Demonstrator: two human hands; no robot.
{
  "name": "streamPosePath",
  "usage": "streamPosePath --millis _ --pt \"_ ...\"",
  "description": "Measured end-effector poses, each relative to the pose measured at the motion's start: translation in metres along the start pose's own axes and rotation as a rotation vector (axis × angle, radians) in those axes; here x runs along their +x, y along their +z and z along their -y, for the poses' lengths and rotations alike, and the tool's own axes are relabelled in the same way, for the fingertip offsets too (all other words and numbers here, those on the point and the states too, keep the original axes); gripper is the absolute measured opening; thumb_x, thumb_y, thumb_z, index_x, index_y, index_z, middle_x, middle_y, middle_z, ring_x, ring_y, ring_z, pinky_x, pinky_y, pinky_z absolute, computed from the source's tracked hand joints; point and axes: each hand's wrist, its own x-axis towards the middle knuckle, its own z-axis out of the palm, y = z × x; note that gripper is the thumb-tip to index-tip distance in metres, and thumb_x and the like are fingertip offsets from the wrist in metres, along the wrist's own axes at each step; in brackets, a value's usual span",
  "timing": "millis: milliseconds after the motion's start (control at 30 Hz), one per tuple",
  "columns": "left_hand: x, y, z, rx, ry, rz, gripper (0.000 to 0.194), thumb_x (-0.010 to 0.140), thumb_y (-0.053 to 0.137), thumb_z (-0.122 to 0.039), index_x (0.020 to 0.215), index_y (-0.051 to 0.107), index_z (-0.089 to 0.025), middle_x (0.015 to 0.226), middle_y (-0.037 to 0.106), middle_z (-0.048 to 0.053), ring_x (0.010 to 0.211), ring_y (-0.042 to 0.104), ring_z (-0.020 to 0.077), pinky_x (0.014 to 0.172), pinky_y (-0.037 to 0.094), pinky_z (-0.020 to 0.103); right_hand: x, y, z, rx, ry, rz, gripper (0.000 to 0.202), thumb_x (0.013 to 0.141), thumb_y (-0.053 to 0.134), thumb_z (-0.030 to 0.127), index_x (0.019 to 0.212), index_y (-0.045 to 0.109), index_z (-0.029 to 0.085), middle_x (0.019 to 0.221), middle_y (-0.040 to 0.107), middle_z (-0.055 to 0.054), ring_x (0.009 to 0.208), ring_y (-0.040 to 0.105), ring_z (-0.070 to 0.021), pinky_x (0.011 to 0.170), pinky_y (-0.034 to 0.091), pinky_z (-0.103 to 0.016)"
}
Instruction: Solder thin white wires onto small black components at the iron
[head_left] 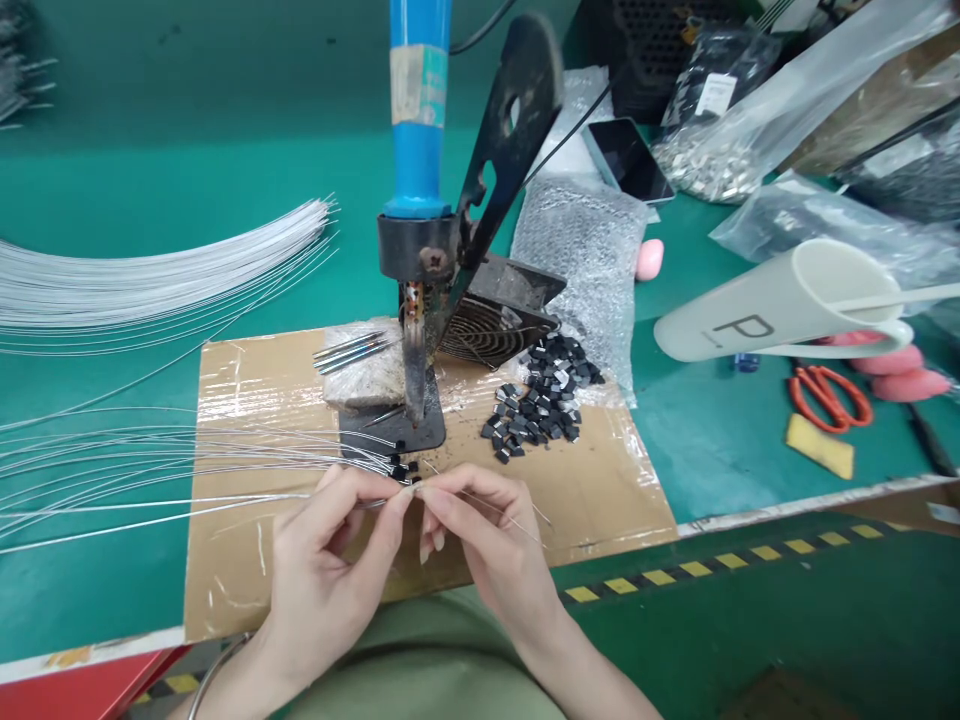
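Note:
My left hand (330,550) is closed in a pinch on a thin white wire (247,502) that runs off to the left. Fingertip to fingertip with it, my right hand (487,530) pinches at the wire's end, and thin strands stick out past its fingers. What exactly lies between the fingertips is too small to make out. Just beyond them, several white wires (285,450) end in small black connectors (401,466). A blue-handled soldering iron (420,130) points tip-down in a black stand (510,120). Loose black connectors (544,390) lie heaped to the right on the cardboard (600,480).
Behind the iron stands a small fan (495,320). A bundle of white wires (165,280) lies at the left. To the right are bubble wrap (577,240), a phone (628,160), a white mug (780,300), red-handled scissors (829,395), a yellow sponge (820,446) and plastic bags.

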Motion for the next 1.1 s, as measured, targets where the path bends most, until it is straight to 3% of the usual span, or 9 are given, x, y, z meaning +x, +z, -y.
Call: streamPosePath --millis 200,367,533,667,800,900,1100 --pt "-0.005 0.005 0.004 -0.004 -0.036 -0.038 0.011 0.099 0.069 -0.016 0.093 0.073 -0.025 0.071 0.066 -0.005 0.055 0.049 0.0095 0.052 0.039 0.022 0.000 0.009 -0.004 0.111 0.003 -0.049 0.016 0.083 0.092 0.036 0.078 0.086 0.022 0.061 0.073 0.002 0.051 0.063 -0.0072 0.054 0.058 -0.017" --pt "-0.006 0.009 0.004 -0.102 -0.106 -0.050 0.010 0.100 0.068 -0.018 0.092 0.073 -0.023 0.077 0.073 -0.002 0.059 0.061 0.0110 0.053 0.044 0.022 -0.002 0.015 -0.010 0.171 -0.004 -0.098 0.015 0.080 0.094 0.036 0.079 0.088 0.023 0.064 0.075 0.002 0.052 0.064 -0.0072 0.054 0.059 -0.017" --pt "-0.004 0.012 -0.002 -0.154 -0.203 -0.076 0.011 0.099 0.069 -0.022 0.089 0.074 -0.022 0.075 0.073 -0.001 0.062 0.062 0.0119 0.055 0.044 0.022 -0.002 0.013 -0.014 0.114 -0.040 -0.079 0.013 0.085 0.090 0.039 0.086 0.089 0.026 0.069 0.078 0.001 0.055 0.068 -0.0089 0.055 0.060 -0.017" --pt "0.000 0.011 -0.008 -0.159 -0.296 -0.105 0.011 0.096 0.071 -0.027 0.087 0.074 -0.022 0.072 0.069 -0.002 0.061 0.055 0.0104 0.056 0.041 0.022 -0.006 -0.013 -0.005 -0.231 -0.241 -0.115 0.013 0.092 0.083 0.033 0.103 0.088 0.030 0.084 0.082 -0.002 0.063 0.073 -0.0140 0.057 0.063 -0.024" --pt "0.004 0.009 -0.011 -0.213 -0.355 -0.123 0.007 0.094 0.072 -0.027 0.092 0.075 -0.021 0.074 0.068 -0.002 0.062 0.054 0.0107 0.055 0.038 0.023 -0.008 -0.053 0.011 -0.947 -0.601 -0.405 0.012 0.092 0.082 0.022 0.103 0.084 0.025 0.085 0.076 -0.002 0.069 0.068 -0.0146 0.063 0.058 -0.026" --pt "0.005 0.007 -0.012 -0.218 -0.335 -0.117 0.008 0.094 0.072 -0.026 0.087 0.075 -0.021 0.073 0.067 -0.002 0.060 0.050 0.0105 0.055 0.035 0.024 -0.003 -0.071 0.019 -1.366 -0.740 -0.400 0.011 0.093 0.081 0.023 0.103 0.080 0.020 0.077 0.069 -0.001 0.065 0.062 -0.0158 0.063 0.055 -0.029" --pt "0.004 0.007 -0.011 -0.173 -0.320 -0.141 0.009 0.092 0.073 -0.026 0.085 0.076 -0.021 0.075 0.067 -0.001 0.060 0.047 0.0113 0.055 0.034 0.026 0.007 -0.074 0.017 -1.537 -0.826 -0.322 0.011 0.104 0.065 0.019 0.101 0.076 0.018 0.077 0.070 -0.004 0.066 0.066 -0.0166 0.066 0.055 -0.029"
